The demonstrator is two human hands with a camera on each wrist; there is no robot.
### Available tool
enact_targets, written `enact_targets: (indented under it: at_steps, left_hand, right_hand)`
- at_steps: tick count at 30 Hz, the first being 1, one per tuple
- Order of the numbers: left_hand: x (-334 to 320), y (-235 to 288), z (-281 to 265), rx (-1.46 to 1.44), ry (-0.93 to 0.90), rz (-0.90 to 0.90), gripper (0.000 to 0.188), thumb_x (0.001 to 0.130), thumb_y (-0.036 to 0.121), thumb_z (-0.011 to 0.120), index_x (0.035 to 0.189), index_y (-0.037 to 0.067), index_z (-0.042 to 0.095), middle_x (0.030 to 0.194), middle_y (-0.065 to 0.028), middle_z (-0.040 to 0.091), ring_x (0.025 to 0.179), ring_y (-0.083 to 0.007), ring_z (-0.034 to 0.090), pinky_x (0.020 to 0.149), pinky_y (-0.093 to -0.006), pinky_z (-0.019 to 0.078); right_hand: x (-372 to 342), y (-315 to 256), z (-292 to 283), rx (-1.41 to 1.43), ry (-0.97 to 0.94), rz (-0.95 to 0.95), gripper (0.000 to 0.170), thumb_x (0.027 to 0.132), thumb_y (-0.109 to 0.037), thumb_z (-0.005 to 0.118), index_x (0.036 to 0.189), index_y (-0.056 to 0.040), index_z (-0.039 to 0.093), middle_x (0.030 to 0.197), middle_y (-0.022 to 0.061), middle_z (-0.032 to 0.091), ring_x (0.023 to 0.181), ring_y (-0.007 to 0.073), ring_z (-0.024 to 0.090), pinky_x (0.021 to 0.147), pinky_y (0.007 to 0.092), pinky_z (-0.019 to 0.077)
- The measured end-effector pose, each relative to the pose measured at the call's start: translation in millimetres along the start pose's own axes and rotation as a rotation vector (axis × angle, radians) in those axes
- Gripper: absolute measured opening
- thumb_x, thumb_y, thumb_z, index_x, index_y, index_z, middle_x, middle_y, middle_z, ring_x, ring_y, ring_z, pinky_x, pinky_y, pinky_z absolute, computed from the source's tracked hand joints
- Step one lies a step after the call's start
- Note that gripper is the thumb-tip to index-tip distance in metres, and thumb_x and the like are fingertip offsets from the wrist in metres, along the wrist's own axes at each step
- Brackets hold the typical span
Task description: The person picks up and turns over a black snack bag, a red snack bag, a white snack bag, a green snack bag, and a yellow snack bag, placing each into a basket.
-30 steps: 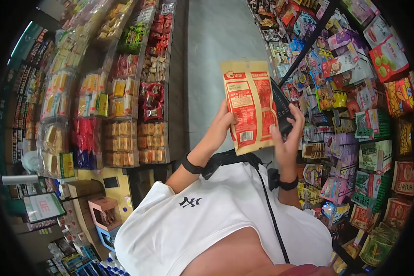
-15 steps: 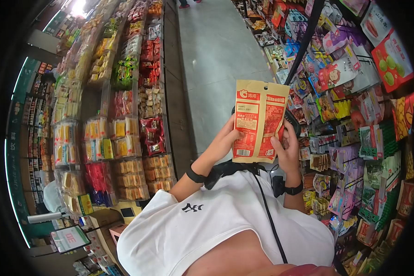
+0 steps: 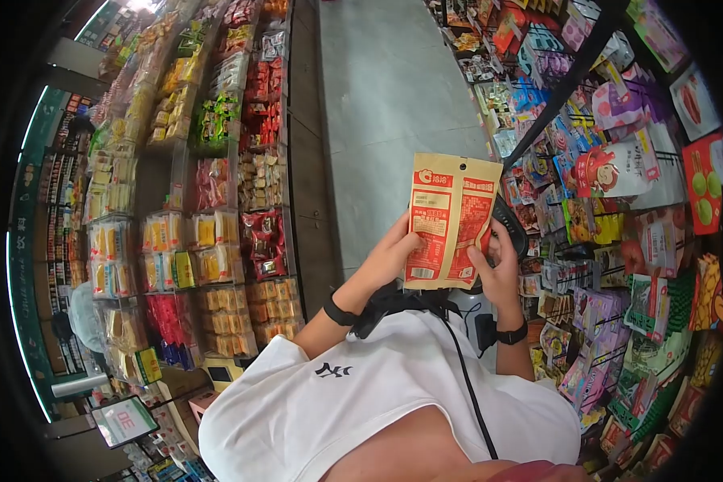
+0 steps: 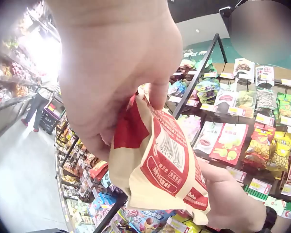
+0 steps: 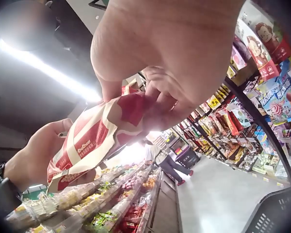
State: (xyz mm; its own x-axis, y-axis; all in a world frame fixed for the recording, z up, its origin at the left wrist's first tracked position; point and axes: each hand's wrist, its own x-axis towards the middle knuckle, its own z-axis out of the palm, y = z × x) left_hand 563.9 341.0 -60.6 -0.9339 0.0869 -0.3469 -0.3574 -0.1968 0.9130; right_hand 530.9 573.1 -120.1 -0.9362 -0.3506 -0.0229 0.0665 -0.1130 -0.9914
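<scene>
Packet (image 3: 439, 229), red and tan, one: my left grip (image 3: 388, 251) pinching one edge, my right grip (image 3: 502, 271) pinching opposite edge; lower-corner barcode (image 4: 170, 152) facing me.

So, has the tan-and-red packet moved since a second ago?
Yes: the packet sits farther up the head view relative to the shelved dark-red packs.

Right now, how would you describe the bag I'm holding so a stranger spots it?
In the head view, find the grey floor, then the white shirt below. Between them, both hands hold the bag. It is tan with red panels and, unlike nearby packs, held.
</scene>
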Motion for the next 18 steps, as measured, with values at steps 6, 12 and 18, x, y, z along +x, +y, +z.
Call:
enact_targets:
  at_steps: [6,12,18]
  left_hand:
    - [22,9,-48,-0.026,-0.022,0.0,0.059,0.091,0.007,0.046,0.15,-0.002,0.041,0.141,-0.0113,0.054,0.128,-0.017,0.05,0.111,-0.032,0.0393]
    - [39,50,-111,0.024,-0.057,0.069,0.061,0.092,0.006,0.046,0.152,0.0,0.038,0.142,-0.01,0.054,0.129,-0.0163,0.051,0.11,-0.0311,0.0413]
    - [51,74,-193,0.095,-0.008,0.197,0.066,0.092,0.007,0.057,0.154,0.002,0.033,0.139,-0.0145,0.058,0.13,-0.0207,0.055,0.112,-0.0365,0.0422]
  right_hand:
    - [34,-2,38,-0.039,0.059,-0.03,0.061,0.097,-0.011,0.071,0.147,0.0057,0.042,0.118,0.015,0.073,0.106,0.0153,0.069,0.094,0.03,0.0512]
    - [86,-15,96,-0.075,0.078,-0.067,0.06,0.097,-0.014,0.071,0.146,0.0053,0.043,0.117,0.0144,0.074,0.105,0.0146,0.069,0.093,0.0295,0.0514]
    - [153,-11,163,-0.095,-0.023,-0.1,0.059,0.1,-0.015,0.068,0.148,0.0041,0.039,0.123,0.0157,0.071,0.111,0.0164,0.067,0.098,0.0315,0.0496]
